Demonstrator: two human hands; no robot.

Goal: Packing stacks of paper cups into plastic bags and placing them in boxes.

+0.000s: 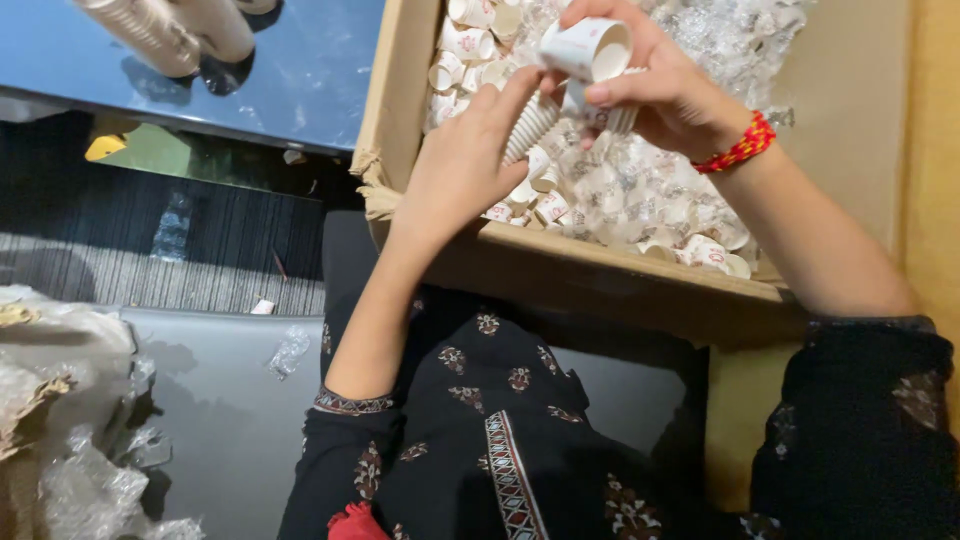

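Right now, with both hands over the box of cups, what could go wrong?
1. The right hand pinches a loose paper cup by its thin rim; a hard squeeze could crush it.
2. The left hand steadies a tilted stack of cups; it might slide apart into the cardboard box.
3. Clear plastic wrap covers many cups, so fingers could snag on it.

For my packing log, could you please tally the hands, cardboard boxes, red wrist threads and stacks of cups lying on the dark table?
Bare hands: 2, left hand and right hand, both on small white paper cups
Brown cardboard box: 1
Red woven wrist thread: 1
Beige cup stacks on the dark table: 2
Total: 6
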